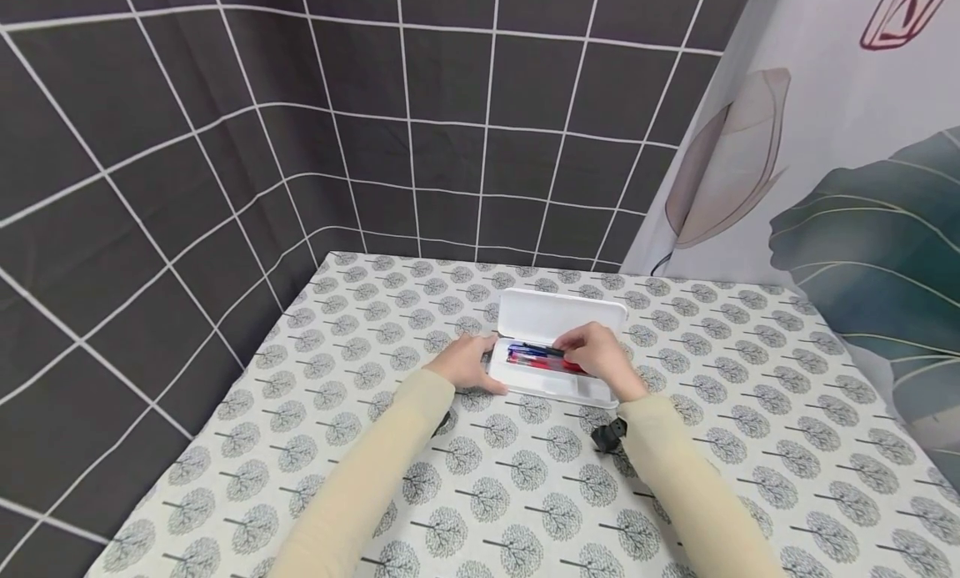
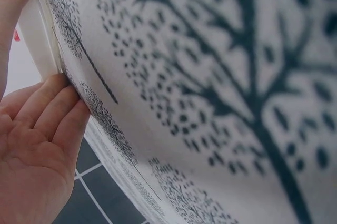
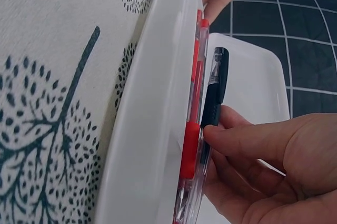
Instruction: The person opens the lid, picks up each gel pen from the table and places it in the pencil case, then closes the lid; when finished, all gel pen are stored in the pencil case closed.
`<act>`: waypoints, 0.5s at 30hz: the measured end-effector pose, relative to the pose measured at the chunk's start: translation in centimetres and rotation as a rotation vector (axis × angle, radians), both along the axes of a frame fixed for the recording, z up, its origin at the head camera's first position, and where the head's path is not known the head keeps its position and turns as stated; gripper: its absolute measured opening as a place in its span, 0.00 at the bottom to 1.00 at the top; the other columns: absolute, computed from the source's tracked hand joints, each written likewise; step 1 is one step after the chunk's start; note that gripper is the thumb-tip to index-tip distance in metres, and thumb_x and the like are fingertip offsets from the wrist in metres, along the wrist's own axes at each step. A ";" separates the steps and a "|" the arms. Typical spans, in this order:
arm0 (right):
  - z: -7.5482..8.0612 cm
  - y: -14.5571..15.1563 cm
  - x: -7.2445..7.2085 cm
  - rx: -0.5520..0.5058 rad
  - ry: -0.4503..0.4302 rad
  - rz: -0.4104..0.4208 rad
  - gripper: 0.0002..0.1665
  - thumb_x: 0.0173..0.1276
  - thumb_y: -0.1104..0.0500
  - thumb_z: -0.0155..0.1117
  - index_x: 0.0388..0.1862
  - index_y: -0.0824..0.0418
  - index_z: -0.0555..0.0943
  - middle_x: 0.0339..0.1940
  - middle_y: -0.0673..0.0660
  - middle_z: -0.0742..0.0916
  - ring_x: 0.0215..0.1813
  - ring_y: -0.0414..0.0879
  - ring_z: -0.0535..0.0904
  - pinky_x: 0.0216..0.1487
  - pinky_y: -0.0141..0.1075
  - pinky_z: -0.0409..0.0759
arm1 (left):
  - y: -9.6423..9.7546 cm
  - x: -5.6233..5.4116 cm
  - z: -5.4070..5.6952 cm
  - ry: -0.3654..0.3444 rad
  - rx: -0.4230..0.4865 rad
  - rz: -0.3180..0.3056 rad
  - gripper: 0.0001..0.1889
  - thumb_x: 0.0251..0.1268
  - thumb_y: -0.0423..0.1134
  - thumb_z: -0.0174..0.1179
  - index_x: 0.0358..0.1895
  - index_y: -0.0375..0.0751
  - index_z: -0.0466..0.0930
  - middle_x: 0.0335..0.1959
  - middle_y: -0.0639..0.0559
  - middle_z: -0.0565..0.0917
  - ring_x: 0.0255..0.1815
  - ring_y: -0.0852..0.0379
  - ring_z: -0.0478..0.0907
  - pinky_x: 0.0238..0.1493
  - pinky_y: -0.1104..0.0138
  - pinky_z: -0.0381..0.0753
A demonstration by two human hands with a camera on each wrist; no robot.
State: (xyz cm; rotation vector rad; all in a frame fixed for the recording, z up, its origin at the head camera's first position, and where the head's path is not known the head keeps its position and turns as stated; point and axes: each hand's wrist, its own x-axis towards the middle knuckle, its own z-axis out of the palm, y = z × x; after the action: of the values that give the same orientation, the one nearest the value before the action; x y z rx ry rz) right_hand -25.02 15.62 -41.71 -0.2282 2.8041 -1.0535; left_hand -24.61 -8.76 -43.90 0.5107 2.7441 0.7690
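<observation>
A white pencil case [image 1: 547,384] lies on the table with its lid [image 1: 558,313] swung up at the back. Inside it are several pens, red ones [image 1: 534,363] in front and a blue one [image 1: 516,349] at the left. My right hand [image 1: 600,357] pinches a black pen [image 3: 214,95] between thumb and fingertips, close over the red pens. At the case's left end, my left hand [image 1: 465,363] grips it, thumb toward the front and fingers toward the back. In the left wrist view its fingertips [image 2: 57,82] meet the case's edge.
A white tablecloth [image 1: 480,511] with a grey tree print covers the table. Dark curtain [image 1: 442,161] with a white grid stands behind and to the left. A leaf-patterned curtain [image 1: 750,169] hangs at the right. Small black devices are strapped near both wrists.
</observation>
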 end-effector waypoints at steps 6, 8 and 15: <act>0.0 -0.6 -0.2 0.009 0.017 0.023 0.16 0.55 0.73 0.63 0.41 0.64 0.88 0.37 0.59 0.90 0.39 0.47 0.83 0.49 0.45 0.82 | 0.0 -0.1 -0.1 0.002 0.002 -0.007 0.55 0.38 0.54 0.80 0.73 0.39 0.63 0.69 0.43 0.73 0.71 0.44 0.68 0.74 0.53 0.62; -0.1 -0.7 -0.3 0.009 0.022 0.033 0.16 0.56 0.73 0.63 0.42 0.64 0.88 0.37 0.59 0.90 0.40 0.48 0.84 0.48 0.44 0.83 | 0.0 -0.2 -0.1 0.004 0.004 -0.011 0.55 0.37 0.54 0.80 0.73 0.38 0.63 0.69 0.43 0.73 0.70 0.44 0.68 0.74 0.53 0.63; 0.1 -0.8 -0.3 0.019 0.083 0.045 0.18 0.55 0.72 0.66 0.46 0.64 0.87 0.41 0.62 0.90 0.43 0.53 0.86 0.51 0.46 0.84 | -0.1 -0.3 -0.3 0.006 -0.005 -0.011 0.56 0.37 0.54 0.80 0.73 0.38 0.62 0.70 0.43 0.72 0.71 0.43 0.68 0.74 0.53 0.64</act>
State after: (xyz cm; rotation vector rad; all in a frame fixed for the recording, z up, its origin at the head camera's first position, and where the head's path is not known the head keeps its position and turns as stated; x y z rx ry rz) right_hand -25.30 14.78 -41.57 -0.3390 2.8662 -1.0302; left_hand -24.87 -8.85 -44.20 0.5281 2.7459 0.7593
